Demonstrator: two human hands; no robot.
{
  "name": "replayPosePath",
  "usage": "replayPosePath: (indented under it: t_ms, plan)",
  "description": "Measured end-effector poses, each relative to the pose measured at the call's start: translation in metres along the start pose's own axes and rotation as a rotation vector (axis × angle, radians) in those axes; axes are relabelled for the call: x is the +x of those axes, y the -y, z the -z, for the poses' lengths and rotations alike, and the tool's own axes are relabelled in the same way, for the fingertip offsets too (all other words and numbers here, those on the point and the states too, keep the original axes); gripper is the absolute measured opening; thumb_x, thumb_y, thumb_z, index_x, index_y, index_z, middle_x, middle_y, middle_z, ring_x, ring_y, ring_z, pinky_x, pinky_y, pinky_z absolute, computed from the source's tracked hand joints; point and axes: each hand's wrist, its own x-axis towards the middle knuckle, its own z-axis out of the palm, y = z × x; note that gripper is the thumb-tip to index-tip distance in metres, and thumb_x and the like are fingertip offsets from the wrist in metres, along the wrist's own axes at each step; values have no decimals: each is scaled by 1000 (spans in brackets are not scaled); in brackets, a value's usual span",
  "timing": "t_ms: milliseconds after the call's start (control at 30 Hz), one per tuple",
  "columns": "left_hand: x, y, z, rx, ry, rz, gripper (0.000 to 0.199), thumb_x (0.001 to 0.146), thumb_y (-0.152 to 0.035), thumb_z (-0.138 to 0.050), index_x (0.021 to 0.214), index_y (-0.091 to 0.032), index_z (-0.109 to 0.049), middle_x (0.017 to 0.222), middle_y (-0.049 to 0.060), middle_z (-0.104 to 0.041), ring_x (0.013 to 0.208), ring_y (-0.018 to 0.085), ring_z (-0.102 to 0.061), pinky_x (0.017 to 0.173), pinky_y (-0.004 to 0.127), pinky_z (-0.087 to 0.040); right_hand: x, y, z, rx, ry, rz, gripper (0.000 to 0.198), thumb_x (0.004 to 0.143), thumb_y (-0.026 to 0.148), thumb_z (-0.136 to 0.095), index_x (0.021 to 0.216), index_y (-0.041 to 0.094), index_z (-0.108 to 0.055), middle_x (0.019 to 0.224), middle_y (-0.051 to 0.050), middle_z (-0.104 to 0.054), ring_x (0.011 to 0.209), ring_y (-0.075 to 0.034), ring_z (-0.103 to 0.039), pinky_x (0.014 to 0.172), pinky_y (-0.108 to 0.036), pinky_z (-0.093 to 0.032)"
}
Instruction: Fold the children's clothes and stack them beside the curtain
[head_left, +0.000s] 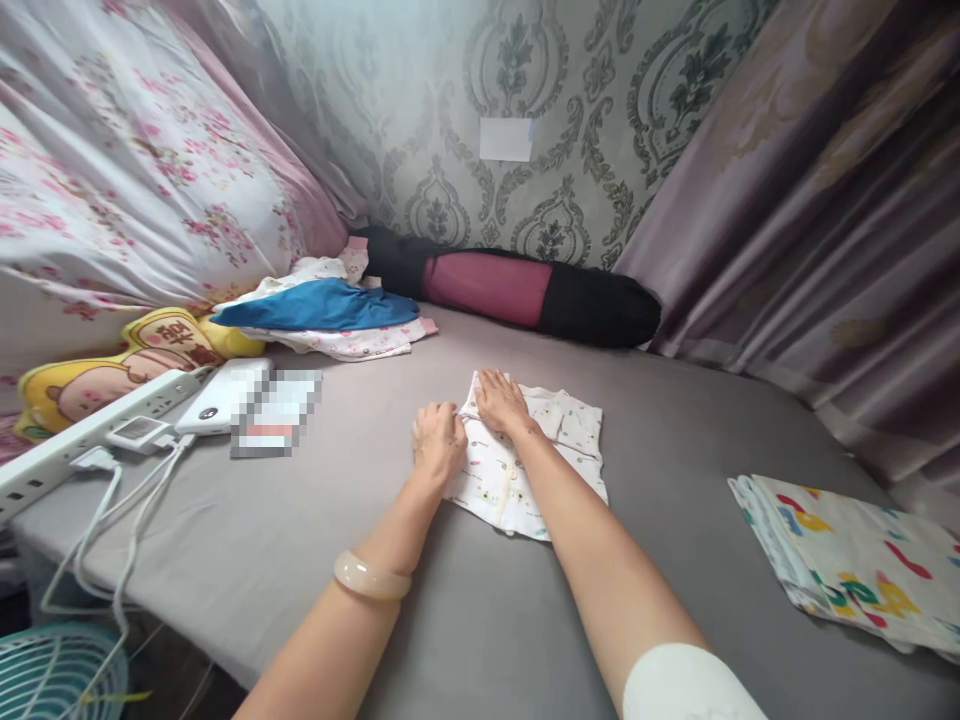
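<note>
A small white baby shirt [491,480] with a scattered print and a pale front placket lies partly folded on the grey sheet. At its left edge, my left hand [439,440] has its fingers curled in and closed on the fabric; the fingertips are partly hidden. My right hand [501,402] rests flat on the shirt's upper left part, fingers stretched out. The shirt's right side spreads out past my right forearm, with a folded layer showing there.
Folded patterned cloth [855,560] lies at the right. At the back are a blue garment [322,305] among other clothes and a black and maroon bolster [487,285]. A power strip [97,430], cables and a white power bank [225,395] occupy the left edge, above a teal basket [60,665].
</note>
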Motion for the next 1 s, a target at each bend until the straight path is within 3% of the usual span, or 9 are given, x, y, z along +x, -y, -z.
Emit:
replayPosePath:
  t_ms: [267, 633, 867, 1000]
  plan:
    - [11, 1, 3, -22, 116, 110, 26, 89, -32, -50, 101, -23, -70, 104, 8, -70, 102, 26, -59, 87, 36, -42, 1, -2, -5, 6, -40, 5, 60, 100, 35, -16, 155, 14, -26, 162, -4, -22, 150, -20, -14, 122, -41, -7]
    - [2, -2, 1, 208, 6, -56, 29, 96, -24, -32, 100, -14, -60, 99, 19, -64, 96, 32, -58, 82, 44, -44, -3, 0, -5, 45, -54, 7, 60, 100, 35, -16, 154, 14, -27, 162, -4, -24, 149, -20, -15, 122, -40, -5]
    - [2, 4, 4, 224, 32, -27, 32, 96, -33, -35, 100, -15, -61, 104, 19, -65, 102, 33, -59, 85, 44, -45, -8, -1, -1, 120, -138, 40, 55, 100, 36, -24, 148, 14, -38, 158, -7, -34, 146, -18, -25, 121, -36, -10]
    - [5, 6, 2, 163, 31, 4, 30, 92, -36, -41, 97, -17, -63, 102, 17, -67, 101, 33, -60, 86, 45, -46, -31, -2, 5, 174, -190, 62, 52, 101, 34, -23, 147, 16, -39, 156, -6, -38, 145, -15, -28, 120, -32, -14]
